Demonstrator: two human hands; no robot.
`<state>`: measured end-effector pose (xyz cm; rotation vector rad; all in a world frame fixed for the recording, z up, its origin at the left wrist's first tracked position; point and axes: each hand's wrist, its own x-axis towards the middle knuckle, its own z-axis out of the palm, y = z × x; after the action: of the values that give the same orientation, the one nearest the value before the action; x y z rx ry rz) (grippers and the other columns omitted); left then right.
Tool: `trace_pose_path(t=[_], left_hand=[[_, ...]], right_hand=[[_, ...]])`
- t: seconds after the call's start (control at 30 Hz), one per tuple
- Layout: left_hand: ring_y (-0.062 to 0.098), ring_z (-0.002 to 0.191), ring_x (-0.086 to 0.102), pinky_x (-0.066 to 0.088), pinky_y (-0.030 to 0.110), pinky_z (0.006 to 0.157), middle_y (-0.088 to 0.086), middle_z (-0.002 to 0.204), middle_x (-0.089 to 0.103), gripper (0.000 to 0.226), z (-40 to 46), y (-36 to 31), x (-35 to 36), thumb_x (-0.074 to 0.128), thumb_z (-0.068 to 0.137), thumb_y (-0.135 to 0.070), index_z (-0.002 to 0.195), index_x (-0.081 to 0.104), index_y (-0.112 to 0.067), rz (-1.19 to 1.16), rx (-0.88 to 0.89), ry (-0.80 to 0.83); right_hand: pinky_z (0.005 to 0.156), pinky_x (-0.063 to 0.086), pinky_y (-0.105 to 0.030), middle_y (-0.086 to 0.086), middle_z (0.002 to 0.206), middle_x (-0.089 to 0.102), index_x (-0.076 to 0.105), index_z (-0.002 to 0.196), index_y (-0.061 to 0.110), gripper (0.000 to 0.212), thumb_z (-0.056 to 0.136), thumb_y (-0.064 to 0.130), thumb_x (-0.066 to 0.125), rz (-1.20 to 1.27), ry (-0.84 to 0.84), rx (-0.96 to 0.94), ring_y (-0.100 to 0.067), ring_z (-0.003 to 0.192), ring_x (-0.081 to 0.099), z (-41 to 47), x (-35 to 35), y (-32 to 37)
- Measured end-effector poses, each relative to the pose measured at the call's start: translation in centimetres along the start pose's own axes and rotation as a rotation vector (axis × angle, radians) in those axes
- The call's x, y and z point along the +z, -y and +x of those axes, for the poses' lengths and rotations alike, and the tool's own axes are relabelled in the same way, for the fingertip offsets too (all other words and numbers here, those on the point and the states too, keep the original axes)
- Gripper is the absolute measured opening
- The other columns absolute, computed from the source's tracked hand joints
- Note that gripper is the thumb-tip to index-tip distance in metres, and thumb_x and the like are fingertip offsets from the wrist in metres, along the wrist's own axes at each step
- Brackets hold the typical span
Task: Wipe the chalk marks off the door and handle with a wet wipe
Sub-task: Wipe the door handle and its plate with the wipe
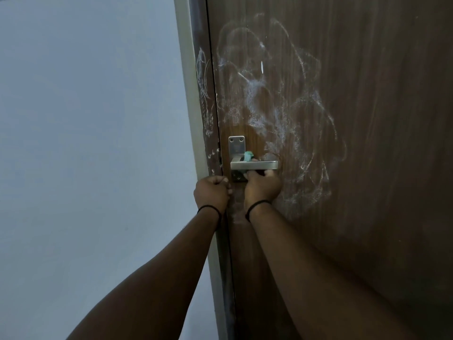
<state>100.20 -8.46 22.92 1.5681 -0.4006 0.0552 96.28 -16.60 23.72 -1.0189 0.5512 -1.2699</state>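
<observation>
Head view shows a dark brown wooden door (367,119) with a grey wall (85,119) on its left. White chalk marks (277,99) cover the door above and to the right of the handle, in loops and smeared patches, and some more chalk lies on the door frame (203,89) along the left edge. The metal handle (255,165) is a flat lever on a metal plate (235,146), and it stands about level. A small greenish wet wipe (248,156) shows just above the lever, close to the plate, touching the top of the lever.

The right hand (262,185) reaches from below, and its fingers are curled up behind the lever; they seem to hold the wipe there, but the fingertips are hidden by the lever. The left hand (212,190) is closed in a fist at the edge of the door, just below and left of the plate; whether it holds something I cannot tell. The two hands are near each other but not touching. Each wrist carries a thin black band (257,204).
</observation>
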Motion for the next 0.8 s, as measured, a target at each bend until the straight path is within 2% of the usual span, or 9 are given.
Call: trace_pose_path(t=[0.13, 0.23, 0.33, 0.4, 0.47, 0.53, 0.6, 0.7, 0.8], left_hand=[[0.018, 0.073, 0.071, 0.059, 0.039, 0.077, -0.003, 0.066, 0.072, 0.016, 0.1, 1.9, 0.9, 0.067, 0.088, -0.030, 0.074, 0.073, -0.026, 0.004, 0.028, -0.015], [0.016, 0.069, 0.071, 0.060, 0.034, 0.070, -0.003, 0.068, 0.073, 0.018, -0.5, 2.9, 1.4, 0.071, 0.084, -0.040, 0.079, 0.076, -0.023, -0.015, 0.019, 0.068], [0.004, 0.062, 0.069, 0.056, 0.022, 0.057, -0.007, 0.070, 0.074, 0.012, -0.9, 3.0, 1.6, 0.076, 0.079, -0.039, 0.080, 0.077, -0.027, -0.003, 0.035, 0.061], [-0.001, 0.063, 0.067, 0.051, 0.013, 0.054, -0.014, 0.068, 0.072, 0.006, -0.8, 2.2, 1.4, 0.077, 0.077, -0.035, 0.080, 0.077, -0.030, 0.014, 0.061, -0.054], [-0.002, 0.068, 0.066, 0.048, 0.007, 0.057, -0.017, 0.069, 0.070, 0.004, -0.7, 1.1, 1.3, 0.076, 0.079, -0.029, 0.083, 0.077, -0.030, 0.033, 0.166, -0.153], [-0.007, 0.069, 0.063, 0.044, 0.001, 0.057, -0.021, 0.071, 0.067, 0.008, -0.9, -0.3, 1.5, 0.072, 0.082, -0.023, 0.085, 0.077, -0.029, 0.074, 0.288, -0.154], [-0.008, 0.068, 0.060, 0.042, 0.002, 0.056, -0.020, 0.072, 0.066, 0.009, -0.9, -1.1, 2.1, 0.070, 0.084, -0.021, 0.084, 0.075, -0.029, 0.126, 0.343, -0.153], [0.005, 0.077, 0.062, 0.049, 0.017, 0.066, -0.006, 0.085, 0.070, 0.008, -0.9, -0.8, 3.0, 0.067, 0.087, -0.022, 0.086, 0.075, -0.018, 0.220, 0.345, -0.226], [0.012, 0.082, 0.061, 0.044, 0.016, 0.064, -0.001, 0.091, 0.068, 0.011, -1.0, 0.6, 3.8, 0.065, 0.089, -0.021, 0.087, 0.072, -0.013, 0.258, 0.325, -0.248]], right_hand=[[0.059, 0.057, -0.026, -0.006, 0.081, 0.072, 0.069, 0.081, 0.016, 0.009, 0.084, 0.007, 0.069, -0.145, 0.047, -0.087, -0.018, 0.068, 0.068, -0.3, -1.4, -2.8], [0.060, 0.059, -0.029, -0.007, 0.084, 0.073, 0.069, 0.084, 0.015, 0.008, 0.085, 0.008, 0.068, -0.206, 0.074, 0.043, -0.019, 0.073, 0.070, -0.8, -2.4, -4.3], [0.054, 0.054, -0.016, -0.003, 0.086, 0.073, 0.072, 0.096, 0.012, 0.010, 0.088, 0.010, 0.067, -0.076, 0.184, 0.157, -0.011, 0.071, 0.070, -1.4, -2.2, -4.3], [0.062, 0.055, -0.016, -0.004, 0.094, 0.073, 0.072, 0.104, 0.009, 0.016, 0.090, 0.007, 0.064, -0.003, 0.273, 0.156, -0.012, 0.081, 0.069, -1.8, -1.9, -4.1], [0.073, 0.057, -0.022, -0.008, 0.103, 0.073, 0.070, 0.110, 0.009, 0.021, 0.092, 0.003, 0.060, 0.049, 0.314, 0.131, -0.016, 0.089, 0.069, -2.2, -2.1, -3.9], [0.081, 0.058, -0.028, -0.008, 0.106, 0.072, 0.068, 0.112, 0.009, 0.023, 0.093, 0.002, 0.058, 0.116, 0.301, 0.123, -0.019, 0.094, 0.069, -2.2, -2.2, -3.5], [0.080, 0.057, -0.028, -0.010, 0.106, 0.072, 0.068, 0.112, 0.008, 0.023, 0.093, 0.002, 0.057, 0.143, 0.280, 0.111, -0.018, 0.093, 0.068, -1.6, -2.2, -3.1], [0.073, 0.056, -0.022, -0.005, 0.101, 0.072, 0.069, 0.109, 0.009, 0.021, 0.093, 0.002, 0.059, 0.085, 0.294, 0.085, -0.014, 0.089, 0.068, -0.5, -2.5, -3.0], [0.068, 0.056, -0.017, 0.002, 0.091, 0.071, 0.071, 0.106, 0.008, 0.018, 0.090, 0.004, 0.063, 0.006, 0.301, 0.050, -0.009, 0.083, 0.068, 0.0, -3.4, -3.9]])
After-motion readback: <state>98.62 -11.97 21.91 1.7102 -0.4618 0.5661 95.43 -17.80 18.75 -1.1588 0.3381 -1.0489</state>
